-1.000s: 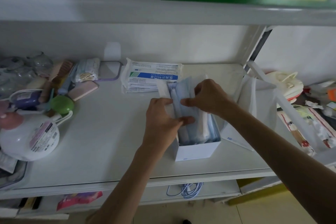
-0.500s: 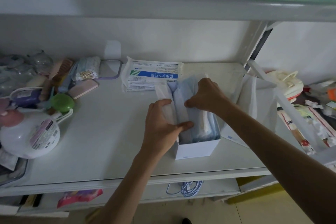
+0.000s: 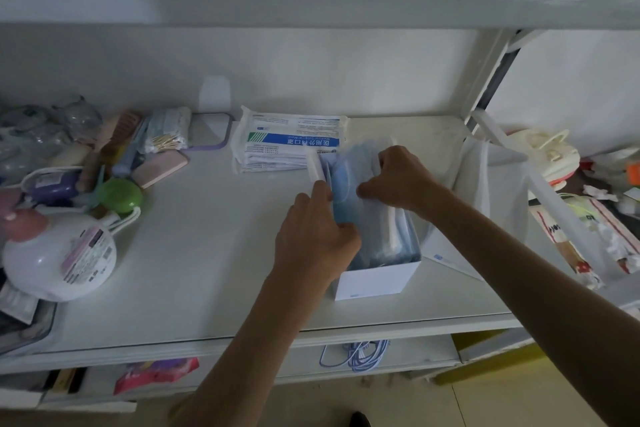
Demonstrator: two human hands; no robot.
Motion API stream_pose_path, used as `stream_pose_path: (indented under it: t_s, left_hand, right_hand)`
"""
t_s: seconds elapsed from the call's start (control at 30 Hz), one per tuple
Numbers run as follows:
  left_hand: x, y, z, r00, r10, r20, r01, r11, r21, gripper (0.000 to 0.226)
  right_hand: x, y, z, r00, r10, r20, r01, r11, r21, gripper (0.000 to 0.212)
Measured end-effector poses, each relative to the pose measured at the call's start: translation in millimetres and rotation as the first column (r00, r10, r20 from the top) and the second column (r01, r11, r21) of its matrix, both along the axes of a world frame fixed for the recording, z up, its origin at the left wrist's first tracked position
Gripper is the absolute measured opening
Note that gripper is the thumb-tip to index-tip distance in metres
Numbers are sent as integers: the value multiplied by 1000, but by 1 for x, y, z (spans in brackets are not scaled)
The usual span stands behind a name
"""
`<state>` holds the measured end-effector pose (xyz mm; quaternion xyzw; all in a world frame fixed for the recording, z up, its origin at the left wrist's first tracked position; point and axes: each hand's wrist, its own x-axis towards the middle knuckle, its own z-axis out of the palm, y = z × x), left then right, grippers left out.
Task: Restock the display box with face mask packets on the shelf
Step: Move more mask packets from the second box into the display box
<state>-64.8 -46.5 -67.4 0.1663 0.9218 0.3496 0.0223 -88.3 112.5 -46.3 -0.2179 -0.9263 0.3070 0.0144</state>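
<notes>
A white display box (image 3: 375, 279) stands near the front of the white shelf (image 3: 207, 253), open at the top and packed with upright blue face mask packets (image 3: 349, 177). My left hand (image 3: 313, 239) grips the packets at the box's left side, fingers pressed into them. My right hand (image 3: 398, 178) pinches the tops of the packets from the right. Behind the box lies a flat stack of white and blue mask packets (image 3: 291, 144).
Toiletries crowd the shelf's left end: a round white bottle (image 3: 62, 256), a green ball-shaped item (image 3: 119, 196), cotton swabs (image 3: 166, 135). A thin white plastic bag (image 3: 491, 191) stands right of the box. More clutter (image 3: 588, 218) fills the neighbouring shelf at right.
Both hands have shifted slightly on the packets, pressing and straightening them in the box. My left thumb has slid up along the blue packet. The box has stayed in place.
</notes>
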Motion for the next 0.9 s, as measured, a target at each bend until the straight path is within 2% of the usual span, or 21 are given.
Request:
stream_pose_path:
  t_s: [0.13, 0.23, 0.37, 0.5, 0.57, 0.63, 0.73, 0.9]
  left_hand:
    - [-2, 2, 3, 999, 41, -15, -42, 999, -27, 44]
    - [-3, -5, 2, 992, 123, 12, -124, 989, 76, 39]
    - [1, -14, 0, 982, 179, -54, -165, 965, 203, 31]
    - [4, -20, 2, 972, 232, -43, -203, 916, 345, 29]
    - [4, -23, 6, 967, 253, -12, -226, 882, 413, 24]
    - [4, -27, 9, 964, 264, -9, -235, 875, 424, 18]
    - [1, -32, 12, 960, 279, 30, -265, 864, 428, 20]
    - [0, -35, 9, 953, 279, 117, -301, 840, 452, 19]
  right_hand:
    - [0, 0, 1, 1000, 19, -1, -19, 1000, -20, 25]
    - [0, 1, 0, 1000, 21, -8, -21, 999, -24, 26]
    - [-4, 1, -2, 999, 33, -16, -32, 999, 27, 27]
    - [1, -4, 5, 989, 141, -46, -138, 988, 72, 36]
    - [2, -9, 12, 983, 162, -89, -162, 987, 5, 36]
    - [-4, -11, 17, 983, 154, -98, -158, 987, -25, 26]
    - [-11, -16, 21, 977, 213, 34, -213, 977, 15, 18]
    - [-14, -22, 14, 946, 280, 166, -290, 956, 45, 27]
